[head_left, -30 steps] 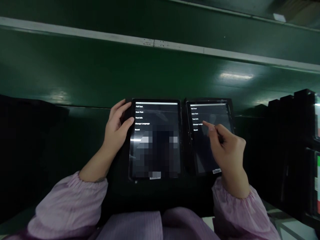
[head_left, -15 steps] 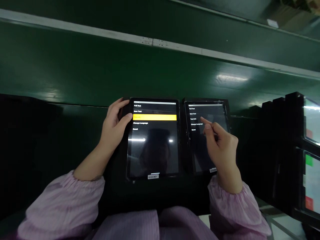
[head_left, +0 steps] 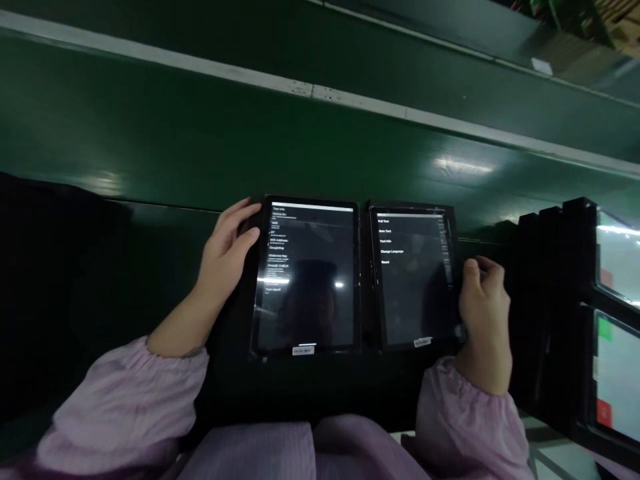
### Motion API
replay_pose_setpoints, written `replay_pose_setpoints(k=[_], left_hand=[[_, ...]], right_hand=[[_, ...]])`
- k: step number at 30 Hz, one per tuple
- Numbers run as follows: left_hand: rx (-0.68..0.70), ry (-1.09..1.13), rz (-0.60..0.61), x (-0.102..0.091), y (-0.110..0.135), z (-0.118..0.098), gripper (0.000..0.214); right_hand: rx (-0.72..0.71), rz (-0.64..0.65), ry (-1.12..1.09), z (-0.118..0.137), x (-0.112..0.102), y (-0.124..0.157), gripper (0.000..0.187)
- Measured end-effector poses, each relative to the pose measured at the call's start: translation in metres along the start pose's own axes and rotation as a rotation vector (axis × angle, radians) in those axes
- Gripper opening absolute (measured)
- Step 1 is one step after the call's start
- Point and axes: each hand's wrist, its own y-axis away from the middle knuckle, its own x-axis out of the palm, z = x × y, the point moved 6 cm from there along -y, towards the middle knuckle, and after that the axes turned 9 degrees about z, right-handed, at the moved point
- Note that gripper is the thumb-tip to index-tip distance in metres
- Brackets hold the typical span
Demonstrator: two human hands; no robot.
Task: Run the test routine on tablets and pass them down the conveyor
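Two dark tablets lie side by side in front of me. The left tablet (head_left: pixel 306 277) shows a page of small white text. The right tablet (head_left: pixel 415 277) shows a short white menu list. My left hand (head_left: pixel 225 257) grips the left tablet's upper left edge, thumb on the bezel and fingers curled round the side. My right hand (head_left: pixel 484 307) rests against the right tablet's right edge with its fingers curled in. Both arms wear pale pink sleeves.
A dark green conveyor belt (head_left: pixel 200 147) with a pale metal rail (head_left: pixel 310 90) runs across behind the tablets. A black rack (head_left: pixel 555 300) stands at the right, holding upright devices with lit screens (head_left: pixel 617 373). Dark foam lies at the left.
My right hand left the right tablet's screen and went to its right edge. The left tablet's screen changed from the menu, with one line lit yellow, to a text page.
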Motion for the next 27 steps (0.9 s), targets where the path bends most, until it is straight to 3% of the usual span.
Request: replay_pose_setpoints(k=[7,11,15,18,22,27], left_hand=[[-0.122,0.02,-0.087,0.01,0.029,-0.002,0.037],[-0.101,0.056,-0.152,0.014,0.032,-0.002,0.033],[-0.077,0.011,-0.159,0.011,0.031,-0.004,0.035],[-0.079,0.011,-0.158,0.01,0.031,-0.005,0.037],[-0.095,0.011,-0.142,0.013,0.032,-0.005,0.038],[-0.085,0.038,-0.138,0.011,0.031,-0.003,0.037]], right_hand=[[0.05,0.019,0.058,-0.012,0.008,0.012,0.073],[-0.043,-0.002,-0.045,-0.019,0.001,0.009,0.056],[-0.223,-0.082,-0.186,0.003,-0.01,0.022,0.031],[-0.457,0.155,-0.313,0.036,-0.002,0.041,0.023],[-0.726,0.514,-0.324,0.07,0.021,0.065,0.026],[-0.803,0.641,-0.254,0.076,0.037,0.07,0.035]])
